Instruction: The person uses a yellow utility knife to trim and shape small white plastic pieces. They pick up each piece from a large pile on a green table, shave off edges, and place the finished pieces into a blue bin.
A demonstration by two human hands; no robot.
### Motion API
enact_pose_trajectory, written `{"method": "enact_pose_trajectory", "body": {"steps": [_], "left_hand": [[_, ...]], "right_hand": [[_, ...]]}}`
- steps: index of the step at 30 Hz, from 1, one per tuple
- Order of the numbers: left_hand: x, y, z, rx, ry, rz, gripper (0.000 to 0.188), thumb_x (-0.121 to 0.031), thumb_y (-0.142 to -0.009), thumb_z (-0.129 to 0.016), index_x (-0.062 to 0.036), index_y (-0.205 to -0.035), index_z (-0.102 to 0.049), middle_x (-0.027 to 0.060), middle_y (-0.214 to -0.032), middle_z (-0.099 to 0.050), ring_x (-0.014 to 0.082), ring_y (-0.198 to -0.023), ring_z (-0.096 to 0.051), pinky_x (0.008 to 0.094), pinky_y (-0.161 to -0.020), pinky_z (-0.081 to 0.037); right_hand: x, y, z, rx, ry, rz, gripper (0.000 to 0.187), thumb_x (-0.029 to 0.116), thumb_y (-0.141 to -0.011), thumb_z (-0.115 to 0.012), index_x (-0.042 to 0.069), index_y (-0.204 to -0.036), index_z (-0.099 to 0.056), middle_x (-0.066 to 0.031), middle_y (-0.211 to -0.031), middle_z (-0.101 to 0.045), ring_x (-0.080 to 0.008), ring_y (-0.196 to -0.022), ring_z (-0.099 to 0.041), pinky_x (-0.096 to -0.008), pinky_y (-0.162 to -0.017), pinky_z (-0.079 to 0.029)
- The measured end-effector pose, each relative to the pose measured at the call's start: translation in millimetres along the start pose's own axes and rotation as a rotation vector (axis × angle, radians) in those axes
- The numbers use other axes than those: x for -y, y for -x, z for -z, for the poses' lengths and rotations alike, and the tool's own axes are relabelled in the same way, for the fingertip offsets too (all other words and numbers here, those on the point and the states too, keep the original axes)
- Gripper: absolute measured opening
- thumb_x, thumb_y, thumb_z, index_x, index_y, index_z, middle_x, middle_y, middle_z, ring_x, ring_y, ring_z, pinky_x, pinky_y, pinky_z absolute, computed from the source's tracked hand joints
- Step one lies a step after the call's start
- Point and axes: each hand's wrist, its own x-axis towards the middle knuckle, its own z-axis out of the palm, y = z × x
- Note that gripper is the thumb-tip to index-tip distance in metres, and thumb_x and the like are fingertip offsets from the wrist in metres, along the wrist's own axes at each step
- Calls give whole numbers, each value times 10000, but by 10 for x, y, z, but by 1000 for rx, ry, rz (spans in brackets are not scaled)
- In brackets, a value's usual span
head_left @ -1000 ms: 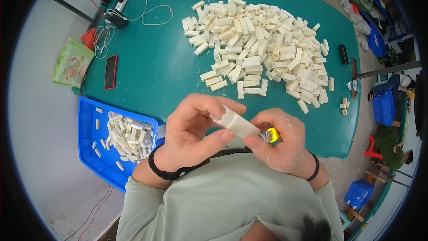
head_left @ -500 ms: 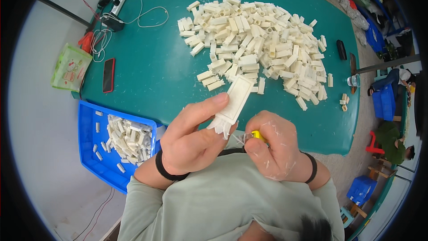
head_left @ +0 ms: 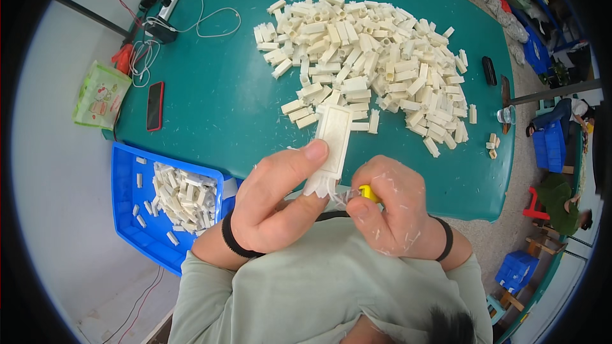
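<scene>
Grip: one block [head_left: 334, 141], perhaps one cutter [head_left: 368, 194]

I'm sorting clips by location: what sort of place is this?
Probably a workshop: a heap of whitish pieces lies on a green table, with more pieces in a blue bin and another person beyond.

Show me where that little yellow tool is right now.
In the head view, the yellow tool is in the person's right hand, just right of the ragged lower end of the white piece held in the left hand.
</scene>
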Motion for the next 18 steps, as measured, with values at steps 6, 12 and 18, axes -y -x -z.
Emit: {"method": "enact_pose_trajectory", "body": {"steps": [6,12,18], "left_hand": [[-5,-5,-13,-16,43,22,224,107,-610,-670,52,-789,-545,318,-1187,-490,337,-863,-588,383,-707,-513],[7,42,-16,-109,-2,296,238,63,-659,-658,-43,-797,-496,239,-1092,-584,286,-872,-625,337,-727,-505],[495,1264,660,-11,-657,779,327,98,-759,-574,-20,-1061,-529,181,-1085,-552,253,-954,-581,306,-782,-490]], "right_hand": [[-7,-22,38,13,20,-29,197,178,-815,-646,26,-768,-531,-91,-640,-511,-244,-511,-487,-305,-454,-374],[-43,29,96,27,-165,-213,217,193,-864,-594,-8,-802,-542,-104,-667,-519,-215,-524,-470,-289,-489,-379],[-280,128,210,-68,-207,-338,256,213,-915,-532,-21,-812,-530,-64,-683,-499,-116,-547,-404,-244,-504,-352]]}}
